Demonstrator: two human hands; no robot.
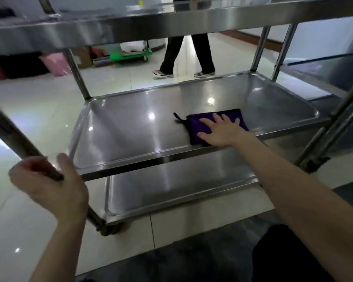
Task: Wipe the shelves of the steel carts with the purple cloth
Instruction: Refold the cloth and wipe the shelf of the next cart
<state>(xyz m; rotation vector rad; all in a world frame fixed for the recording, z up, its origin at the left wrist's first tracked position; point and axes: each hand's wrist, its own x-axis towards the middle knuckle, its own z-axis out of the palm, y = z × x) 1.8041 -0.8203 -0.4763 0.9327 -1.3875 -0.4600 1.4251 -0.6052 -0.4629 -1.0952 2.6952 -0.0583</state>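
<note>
- Steel cart in three tiers: top shelf (130,21) overhead, middle shelf (126,139) with a raised rim all round, bottom shelf (171,190) below it.
- Purple cloth (196,125) folded flat on the middle shelf, right of centre and close to the near rim, with a dark loop (177,117) sticking out at its far-left corner.
- Broad bare steel left of the cloth and beyond it up to the far rim; less room on the right before the corner.
- Right grip (220,131) released, fingers straight and spread, palm pressing down on the cloth, forearm crossing the near rim.
- Left grip (49,184) grasping the slanting post (12,137) at the cart's near-left side, fingers curled round it, thumb up, blurred.
- Second steel cart (324,68) just beside the right end.
- Past the far rim, on pale floor tiles (39,102): legs of a person (188,55) in dark trousers, a green trolley (130,54), a pink bag (58,64).
</note>
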